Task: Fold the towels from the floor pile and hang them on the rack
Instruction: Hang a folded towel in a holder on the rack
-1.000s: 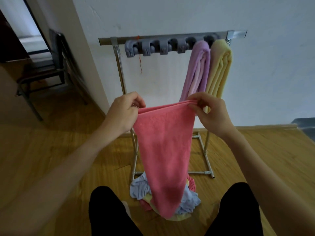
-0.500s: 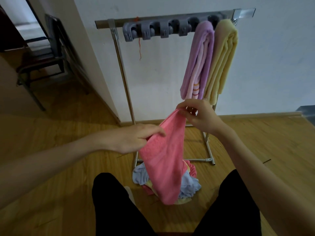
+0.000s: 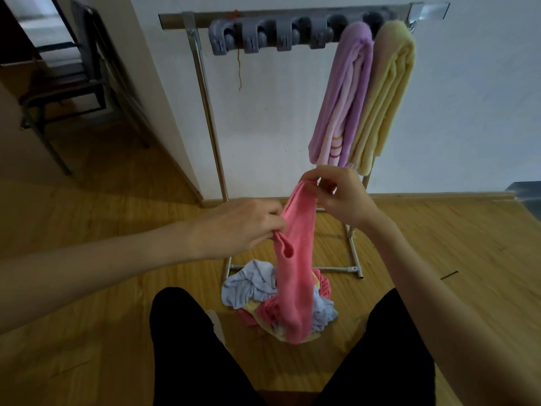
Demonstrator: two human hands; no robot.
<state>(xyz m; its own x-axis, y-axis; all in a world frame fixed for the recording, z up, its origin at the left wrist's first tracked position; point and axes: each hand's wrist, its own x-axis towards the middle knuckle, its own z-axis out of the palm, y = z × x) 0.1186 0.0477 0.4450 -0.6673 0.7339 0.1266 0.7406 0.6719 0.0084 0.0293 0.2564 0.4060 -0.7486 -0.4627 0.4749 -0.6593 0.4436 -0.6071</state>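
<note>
Wood flooring (image 3: 87,288) and a white wall (image 3: 468,98) frame a person standing before a metal rack (image 3: 205,92), where a purple towel (image 3: 345,92) and a yellow towel (image 3: 386,92) already hang side by side at the right end of the grey clip strip (image 3: 263,36). A pink towel (image 3: 295,273) hangs between both hands, its lower end reaching down over the pile (image 3: 254,288) of blue, yellow and pink cloth at the rack's foot. The right hand (image 3: 342,197) pinches the towel's top, fingers curled on the fabric; the left hand (image 3: 237,224) grips its side edge lower down, fingers closed round a fold. The step in hand looks like narrowing the towel lengthwise. To do it well, the edges likely need to be matched before the fold is closed, the top pinch kept firm so the layers do not slip, and the tail lifted off the pile so it drags nothing along. Free clips lie to the left of the purple towel; the nearest seems the natural spot.
</note>
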